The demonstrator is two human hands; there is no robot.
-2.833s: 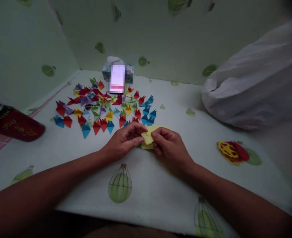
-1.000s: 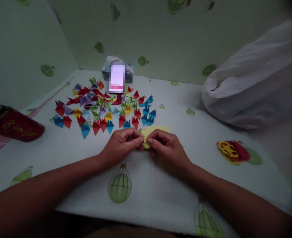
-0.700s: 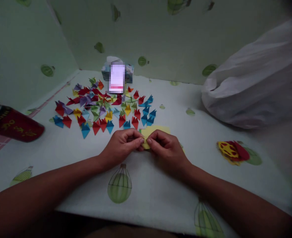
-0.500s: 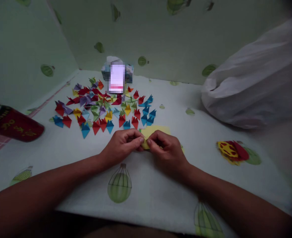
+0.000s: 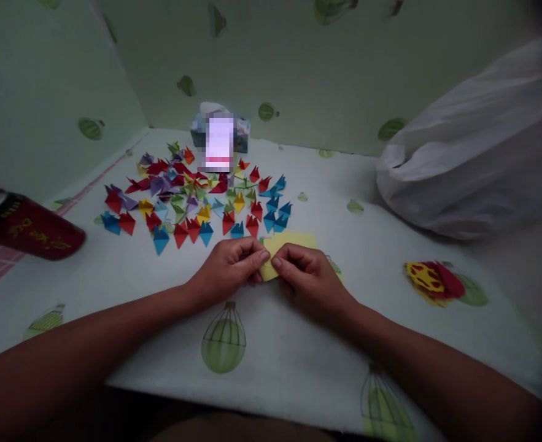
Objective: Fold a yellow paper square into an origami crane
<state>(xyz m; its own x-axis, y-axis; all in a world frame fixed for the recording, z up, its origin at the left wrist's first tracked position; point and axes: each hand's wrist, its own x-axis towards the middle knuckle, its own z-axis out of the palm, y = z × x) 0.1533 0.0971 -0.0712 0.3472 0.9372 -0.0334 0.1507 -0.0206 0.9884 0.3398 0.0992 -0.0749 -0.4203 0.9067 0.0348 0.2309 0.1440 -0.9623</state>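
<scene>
My left hand [image 5: 227, 270] and my right hand [image 5: 305, 279] meet at the middle of the table, both pinching a small folded yellow paper [image 5: 269, 269]. Fingertips of both hands press on its near edge. Just behind it lies a flat stack of yellow paper [image 5: 293, 240], partly hidden by my right hand. Beyond the hands spreads a heap of several small folded paper pieces [image 5: 192, 199] in red, blue, purple, green and yellow.
A red cylindrical can [image 5: 24, 226] lies at the left edge. A tissue box [image 5: 220, 132] stands at the back, by the wall. A white plastic bag [image 5: 473, 153] fills the right side. The tablecloth [image 5: 127, 282] carries balloon prints.
The yellow piece has been folded smaller and my fingertips have drawn closer together on it. The view has shifted slightly; the hands stay in the same spot.
</scene>
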